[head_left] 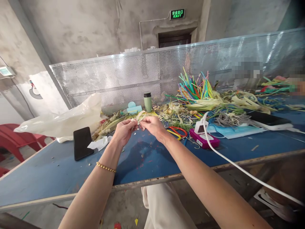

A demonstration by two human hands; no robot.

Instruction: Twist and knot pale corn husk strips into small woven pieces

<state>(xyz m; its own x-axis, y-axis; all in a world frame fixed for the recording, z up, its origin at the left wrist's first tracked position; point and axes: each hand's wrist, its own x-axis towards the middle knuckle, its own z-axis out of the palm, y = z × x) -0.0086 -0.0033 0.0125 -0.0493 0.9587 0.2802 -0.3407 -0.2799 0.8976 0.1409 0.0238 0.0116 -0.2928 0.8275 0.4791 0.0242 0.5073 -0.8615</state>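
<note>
Both of my hands meet above the blue table (47, 178), fingers pinched together on a pale corn-husk strip (140, 115) that curls up between them. My left hand (124, 129), with a gold bead bracelet on its wrist, grips one end. My right hand (152, 125) pinches the strip right beside it. Just behind the hands lies a heap of pale husk strips (111, 124).
A black phone (81, 143) and crumpled paper (98, 143) lie left of my hands. Scissors (176, 131), a pink device (204, 139) with a white cable, a green flask (147, 101), coloured strips (194, 87) and a plastic bag (66, 119) sit before a perforated metal screen (119, 79).
</note>
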